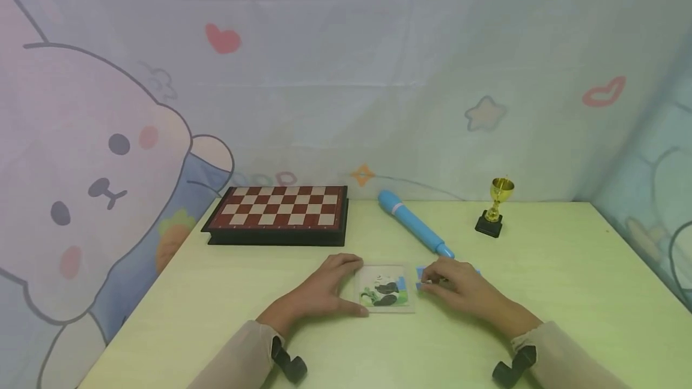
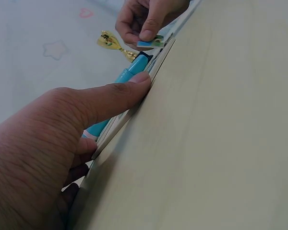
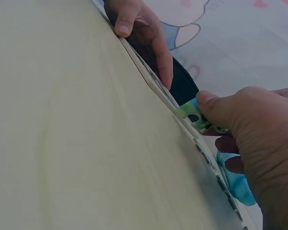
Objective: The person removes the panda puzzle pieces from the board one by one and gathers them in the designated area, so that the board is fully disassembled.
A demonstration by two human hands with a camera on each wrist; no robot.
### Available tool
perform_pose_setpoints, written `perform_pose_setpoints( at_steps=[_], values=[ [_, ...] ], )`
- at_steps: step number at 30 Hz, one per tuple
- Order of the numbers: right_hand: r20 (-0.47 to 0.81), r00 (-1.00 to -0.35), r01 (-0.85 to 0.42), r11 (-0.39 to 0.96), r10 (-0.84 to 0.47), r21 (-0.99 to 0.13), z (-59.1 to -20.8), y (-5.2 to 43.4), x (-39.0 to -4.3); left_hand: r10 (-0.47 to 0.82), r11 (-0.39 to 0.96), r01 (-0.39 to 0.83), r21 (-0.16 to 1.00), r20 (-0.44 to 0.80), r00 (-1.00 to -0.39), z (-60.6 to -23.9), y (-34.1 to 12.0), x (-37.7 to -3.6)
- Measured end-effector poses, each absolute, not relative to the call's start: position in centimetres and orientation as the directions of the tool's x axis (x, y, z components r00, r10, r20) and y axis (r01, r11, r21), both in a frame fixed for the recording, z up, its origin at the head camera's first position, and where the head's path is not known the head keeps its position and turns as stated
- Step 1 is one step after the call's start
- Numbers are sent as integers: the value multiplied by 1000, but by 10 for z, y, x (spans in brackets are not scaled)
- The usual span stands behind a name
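A square puzzle tray (image 1: 412, 293) with a pale rim lies on the table, partly filled by a panda picture (image 1: 386, 294); its upper-left part shows bare base. My left hand (image 1: 330, 287) holds the tray at its left side, thumb (image 2: 139, 84) at the near edge and fingers at the far one. Just right of the tray, my right hand (image 1: 459, 284) pinches a blue and green puzzle piece (image 3: 192, 114) between thumb and fingers, slightly above the table. Loose puzzle pieces (image 3: 224, 191) lie flat beneath that hand, which mostly hides them in the head view.
A folding chessboard (image 1: 281, 215) sits at the back left of the table. Behind the hands lies a blue pen-shaped stick (image 1: 413, 224), and a small gold trophy cup (image 1: 495, 203) on a black base stands at the back right. A printed cloth hangs behind.
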State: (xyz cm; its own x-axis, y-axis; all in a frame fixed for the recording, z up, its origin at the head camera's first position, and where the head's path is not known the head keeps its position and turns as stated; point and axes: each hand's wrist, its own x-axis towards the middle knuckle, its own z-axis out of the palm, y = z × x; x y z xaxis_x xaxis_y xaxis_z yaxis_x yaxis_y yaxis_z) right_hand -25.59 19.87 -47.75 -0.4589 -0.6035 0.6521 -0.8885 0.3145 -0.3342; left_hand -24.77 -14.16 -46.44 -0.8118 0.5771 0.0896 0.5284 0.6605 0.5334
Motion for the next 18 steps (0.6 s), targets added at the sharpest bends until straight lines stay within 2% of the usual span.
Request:
perform_pose_setpoints(
  at_steps=[3, 7, 14, 18],
  values=[
    [646, -442, -897, 312, -621, -313, -477, 202, -256, 575, 661, 531, 529, 96, -812, -464, -142, -249],
    [612, -470, -882, 358, -636, -306, -477, 203, -257, 575, 661, 530, 531, 95, -813, -464, -142, -249],
    [589, -463, -884, 394, -663, -251, -474, 205, -258, 578, 662, 536, 523, 99, -810, -466, -141, -250],
    [571, -480, -875, 413, -666, -253, -474, 205, -257, 577, 662, 533, 527, 94, -811, -465, -141, -249]
  ],
)
